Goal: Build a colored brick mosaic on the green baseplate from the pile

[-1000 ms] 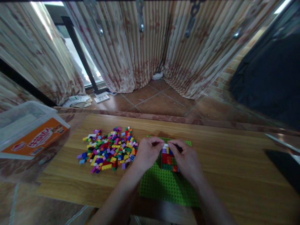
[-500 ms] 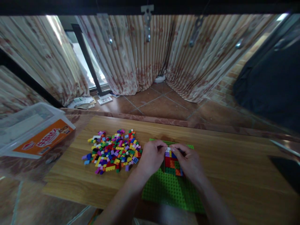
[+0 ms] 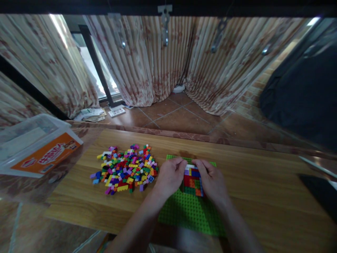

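A low block of coloured toy building bricks (image 3: 191, 182) sits on a green studded baseplate (image 3: 191, 211). It shows red, orange, green and blue bricks, with a white row (image 3: 191, 167) along its far edge. My left hand (image 3: 170, 175) is closed at the block's left side, thumb and fingertips at the far left corner. On the opposite side my right hand (image 3: 212, 181) curls against the block, its thumb near the right end of the white row. The undersides of the fingers are hidden, as is most of the baseplate's far part.
A pile of loose bricks (image 3: 126, 170) lies on the wooden table (image 3: 252, 182) to the left. Beyond the table's left end stands a clear plastic box (image 3: 47, 147) with an orange label. A dark flat object (image 3: 318, 193) lies at the far right.
The fingertips have moved apart along the white row, and my right hand has shifted slightly outward, showing more of the block. The whole view has tilted slightly.
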